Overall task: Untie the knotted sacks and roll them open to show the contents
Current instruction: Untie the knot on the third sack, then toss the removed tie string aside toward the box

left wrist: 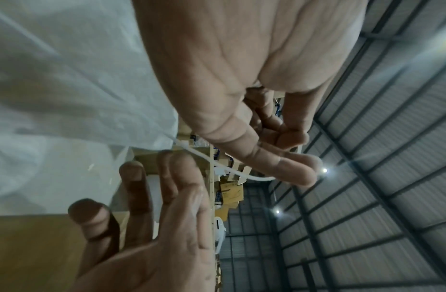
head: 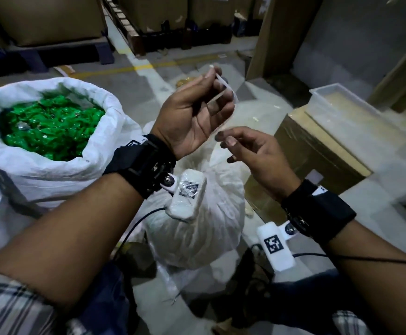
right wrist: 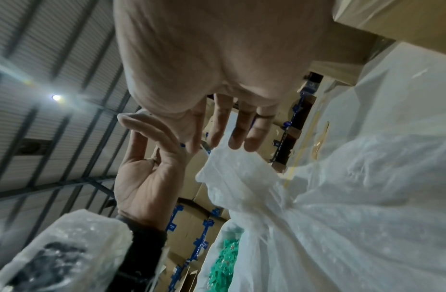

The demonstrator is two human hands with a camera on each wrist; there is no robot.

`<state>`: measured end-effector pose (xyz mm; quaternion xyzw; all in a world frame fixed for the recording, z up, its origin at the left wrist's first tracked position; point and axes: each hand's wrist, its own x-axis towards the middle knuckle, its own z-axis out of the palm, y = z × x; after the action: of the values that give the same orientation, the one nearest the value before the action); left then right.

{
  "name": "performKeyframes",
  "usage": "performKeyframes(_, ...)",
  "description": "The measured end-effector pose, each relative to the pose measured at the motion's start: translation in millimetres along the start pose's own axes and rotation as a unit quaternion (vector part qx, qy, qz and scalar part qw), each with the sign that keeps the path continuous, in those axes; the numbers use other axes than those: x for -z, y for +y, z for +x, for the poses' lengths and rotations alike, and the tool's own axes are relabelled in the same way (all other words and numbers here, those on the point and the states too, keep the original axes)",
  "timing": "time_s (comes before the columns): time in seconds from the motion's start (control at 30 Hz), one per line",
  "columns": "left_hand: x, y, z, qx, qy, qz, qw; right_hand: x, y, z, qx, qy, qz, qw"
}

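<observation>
A tied white sack (head: 197, 233) stands on the floor below both hands; its bunched neck (right wrist: 242, 177) shows in the right wrist view. My left hand (head: 217, 93) is raised palm up, its curled fingers holding a thin white tie strip (head: 222, 81). From the sack, the tie strip (left wrist: 232, 170) runs under those fingers. My right hand (head: 226, 140) hovers just below and to the right with loosely spread fingers (right wrist: 242, 130), tips close to the strip, no clear grip. To the left stands an opened sack (head: 40, 170), rim rolled down, full of green packets (head: 52, 129).
A cardboard box (head: 318, 151) stands at the right with a clear plastic tray (head: 342, 102) on top. Large cartons on pallets (head: 52, 27) line the back. A tall cardboard sheet (head: 281, 37) leans at back right. Grey floor with painted lines lies between.
</observation>
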<state>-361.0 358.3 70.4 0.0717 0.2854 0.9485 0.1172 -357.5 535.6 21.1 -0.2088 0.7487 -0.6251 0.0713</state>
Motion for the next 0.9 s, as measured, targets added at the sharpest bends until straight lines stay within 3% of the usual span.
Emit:
performKeyframes(0.13, -17, -4, 6, 0.023, -0.017, -0.096, 0.995, 21, -5, -8, 0.013, 0.036, -0.015, 0.999)
performKeyframes(0.3, -30, -26, 15, 0.030, -0.017, -0.059, 0.998, 37, -12, -17, 0.055, -0.007, 0.014, 0.998)
performKeyframes(0.4, -33, -37, 24, 0.035, -0.009, -0.054, 0.998, 41, -18, -17, 0.056, 0.002, 0.019, 0.998)
performKeyframes(0.5, -41, -41, 37, 0.021, 0.016, 0.067, 0.997, 54, -27, -12, -0.011, 0.061, 0.013, 0.998)
performKeyframes(0.6, -51, -34, 61, -0.035, 0.062, 0.229, 0.971, 79, -33, -7, -0.054, 0.119, 0.001, 0.991)
performKeyframes(0.73, -61, -12, 97, -0.077, 0.142, 0.311, 0.937, 120, -40, -12, -0.077, 0.188, -0.050, 0.978)
performKeyframes(0.8, -68, -9, 113, -0.074, 0.161, 0.339, 0.924, 142, -43, -19, -0.077, 0.232, -0.120, 0.962)
performKeyframes(0.9, -81, -21, 135, -0.046, 0.160, 0.397, 0.903, 178, -49, -27, -0.076, 0.324, -0.254, 0.908)
